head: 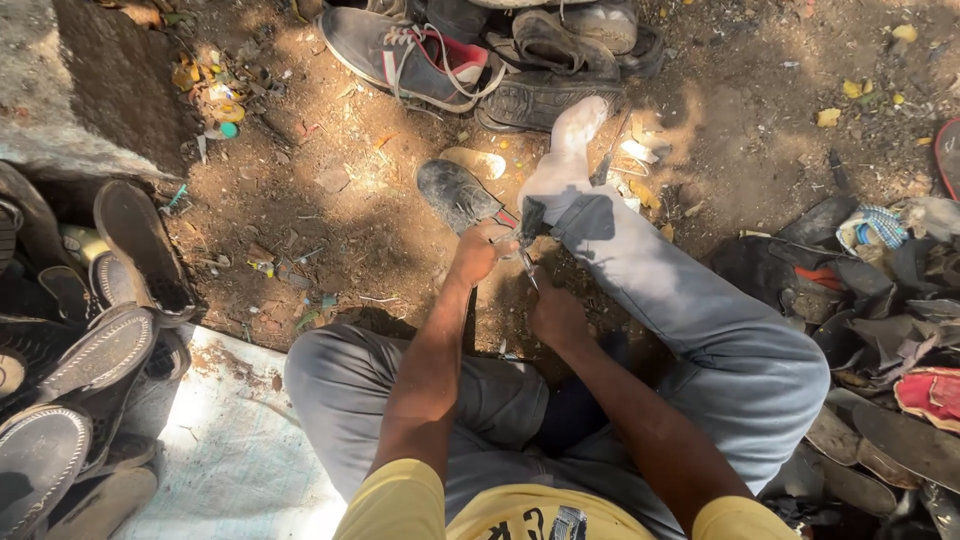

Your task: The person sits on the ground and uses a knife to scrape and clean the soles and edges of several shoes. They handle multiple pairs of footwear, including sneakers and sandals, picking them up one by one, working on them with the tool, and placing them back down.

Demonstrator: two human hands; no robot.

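Your left hand [482, 250] closes around the near end of a dark shoe [455, 192], bracing it on the dirt ground [330, 200] just left of your outstretched leg [640, 270]. Your right hand [556, 315], just nearer, pinches a thin tool [526, 262] against the shoe. No containers show; loose shoes [90, 350] pile at left.

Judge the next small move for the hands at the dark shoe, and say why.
Probably a short pull by the right hand toward the body. The left hand already steadies the dark shoe at its near end, and a thin tool spans between both hands; what kind of tool cannot be told.
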